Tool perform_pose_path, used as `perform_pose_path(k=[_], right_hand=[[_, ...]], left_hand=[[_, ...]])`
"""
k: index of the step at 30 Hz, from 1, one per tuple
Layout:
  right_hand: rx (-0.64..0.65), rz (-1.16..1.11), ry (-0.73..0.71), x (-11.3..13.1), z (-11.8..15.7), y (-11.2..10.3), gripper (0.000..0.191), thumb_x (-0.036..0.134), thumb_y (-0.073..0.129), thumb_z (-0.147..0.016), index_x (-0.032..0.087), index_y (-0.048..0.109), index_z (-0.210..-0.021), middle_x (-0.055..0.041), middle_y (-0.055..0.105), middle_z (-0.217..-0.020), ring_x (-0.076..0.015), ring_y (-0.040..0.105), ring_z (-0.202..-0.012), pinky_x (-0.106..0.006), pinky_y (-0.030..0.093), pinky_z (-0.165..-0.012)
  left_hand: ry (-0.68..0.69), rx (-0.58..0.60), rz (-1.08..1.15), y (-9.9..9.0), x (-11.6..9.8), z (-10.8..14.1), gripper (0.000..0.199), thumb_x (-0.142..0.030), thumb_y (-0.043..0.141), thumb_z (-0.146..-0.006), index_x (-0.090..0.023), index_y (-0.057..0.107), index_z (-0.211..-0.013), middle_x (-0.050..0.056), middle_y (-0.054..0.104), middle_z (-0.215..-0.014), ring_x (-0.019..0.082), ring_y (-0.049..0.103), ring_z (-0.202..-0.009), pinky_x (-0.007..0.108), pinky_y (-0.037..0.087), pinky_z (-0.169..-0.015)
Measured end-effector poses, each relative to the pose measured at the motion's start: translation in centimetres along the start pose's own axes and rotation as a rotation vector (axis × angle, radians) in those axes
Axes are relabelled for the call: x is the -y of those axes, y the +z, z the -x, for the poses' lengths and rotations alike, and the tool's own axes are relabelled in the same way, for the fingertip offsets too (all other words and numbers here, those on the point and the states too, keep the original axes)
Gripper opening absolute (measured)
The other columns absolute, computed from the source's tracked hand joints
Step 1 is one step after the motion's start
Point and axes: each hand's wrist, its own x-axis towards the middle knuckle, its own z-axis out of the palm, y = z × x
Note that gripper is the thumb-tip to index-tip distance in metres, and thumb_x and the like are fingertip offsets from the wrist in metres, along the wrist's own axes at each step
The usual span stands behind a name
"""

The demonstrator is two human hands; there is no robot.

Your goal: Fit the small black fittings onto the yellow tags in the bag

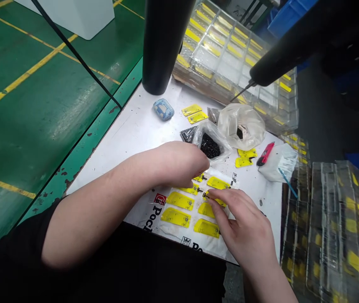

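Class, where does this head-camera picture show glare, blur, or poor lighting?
Head view: pale glare on the glossy green floor; clear plastic trays with yellow pieces, at right, look smeared and dim; the flat yellow plates are brighter and comparatively clear.

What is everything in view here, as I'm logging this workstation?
Glossy yellow plates: over ten, yellow, on the table
Open plastic bags: two, translucent, beyond the hands; one holds black bits
Small packets: two, dark, beside the bags
Rounded tin-like box: one, blue, table's far left
Utility knife: one, red-black, against a white packet
Thin stick: one, blue, by that packet
Compartment trays: several, clear, beyond and right
Thick cylinder: one, black, behind
Pointed tool: one, black, overhead right
Cable: one, black, left
Flat-topped table: one, white, centre
Large box: one, white, upper left
Plastic crates: blue, upper right, count unclear
Floor: green, yellow-lined, left
Bare hands: left, right, over plates
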Motion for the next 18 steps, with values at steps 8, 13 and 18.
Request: perform_pose_path(k=[8,13,18], right_hand=[[0.083,-0.118,0.045,1.2,0.9,0.9,0.024,0.021,0.068,-0.110,0.030,0.068,-0.133,-0.0052,0.080,-0.119,-0.0272,0.075,-0.111,-0.044,0.067,-0.093],[0.087,-0.145,0.111,1.5,1.3,1.6,0.019,0.023,0.068,-0.111,0.030,0.069,-0.128,-0.0064,0.079,-0.118,-0.0270,0.075,-0.108,-0.044,0.068,-0.092],[0.097,-0.148,0.110,1.5,1.5,1.8,0.018,0.022,0.068,-0.111,0.029,0.069,-0.127,-0.0050,0.079,-0.117,-0.0252,0.074,-0.107,-0.042,0.066,-0.092]], left_hand=[[-0.022,0.016,0.011,-0.2,-0.3,0.1,0.023,-0.026,0.079,-0.085,-0.026,0.085,-0.108,0.006,0.080,-0.089,0.024,0.067,-0.077,0.036,0.044,-0.068],[-0.041,-0.014,0.004,0.0,-0.1,0.0,0.027,-0.027,0.080,-0.085,-0.025,0.086,-0.111,0.007,0.080,-0.090,0.024,0.068,-0.077,0.037,0.044,-0.069],[-0.039,-0.035,-0.010,0.1,0.0,0.0,0.024,-0.025,0.078,-0.086,-0.025,0.086,-0.109,0.007,0.080,-0.088,0.023,0.067,-0.076,0.036,0.042,-0.067]])
